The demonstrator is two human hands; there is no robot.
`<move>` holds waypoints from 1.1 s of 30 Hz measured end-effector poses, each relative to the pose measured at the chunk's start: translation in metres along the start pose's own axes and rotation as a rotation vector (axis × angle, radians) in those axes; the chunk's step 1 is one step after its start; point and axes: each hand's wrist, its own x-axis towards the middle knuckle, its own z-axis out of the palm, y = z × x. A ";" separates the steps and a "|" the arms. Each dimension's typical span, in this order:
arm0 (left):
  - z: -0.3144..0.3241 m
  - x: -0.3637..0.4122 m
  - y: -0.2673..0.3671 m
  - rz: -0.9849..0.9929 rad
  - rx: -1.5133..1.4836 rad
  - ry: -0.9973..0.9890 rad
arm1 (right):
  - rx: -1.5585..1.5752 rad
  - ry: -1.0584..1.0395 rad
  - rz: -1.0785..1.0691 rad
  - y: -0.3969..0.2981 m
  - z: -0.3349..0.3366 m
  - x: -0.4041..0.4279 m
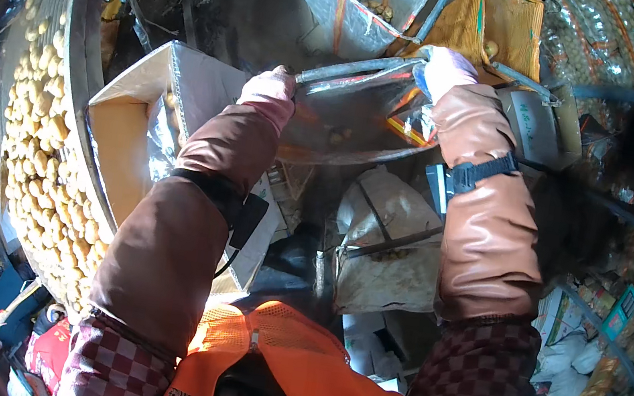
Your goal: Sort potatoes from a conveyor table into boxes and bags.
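A clear plastic bag [358, 122] with orange stripes hangs open from a metal bar [359, 69] in front of me. A few potatoes lie blurred at its bottom. My left hand [271, 91], in a pale knit glove, is closed on the bag's rim at the bar's left end. On the right, my right hand [448, 74], also gloved, grips the rim near the bar's other end; its fingers are partly hidden. Close to my left forearm stands an open cardboard box [117, 151] with a clear liner and some potatoes inside.
Potatoes [43, 159] cover a curved-looking conveyor [84, 44] along the left. Beyond the bar hang another clear bag [314, 0] and an orange mesh bag [515, 19]. Filled clear bags [607, 38] are stacked at right. Below, a pale sack [394, 209] hangs at a bar.
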 end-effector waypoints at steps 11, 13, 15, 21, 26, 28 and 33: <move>0.029 -0.012 -0.001 -0.240 -0.083 -0.204 | 0.103 0.252 -0.020 0.003 0.058 0.006; 0.038 -0.037 0.002 -0.365 -0.124 -0.157 | -0.076 0.197 -0.040 0.013 0.060 -0.022; 0.043 -0.059 0.007 -0.498 -0.184 -0.125 | -0.458 0.430 -0.045 0.036 0.068 -0.055; 0.041 -0.103 0.025 0.042 0.541 -0.025 | -0.746 0.630 -0.421 0.074 0.118 -0.114; 0.056 -0.131 0.029 0.447 0.704 0.145 | -0.834 0.408 -0.905 0.069 0.114 -0.134; 0.069 -0.135 0.040 0.665 0.577 0.163 | -0.798 -0.221 -0.737 0.064 0.101 -0.141; 0.077 -0.138 0.062 0.653 0.731 -0.430 | -0.407 -0.295 -0.342 0.071 0.067 -0.172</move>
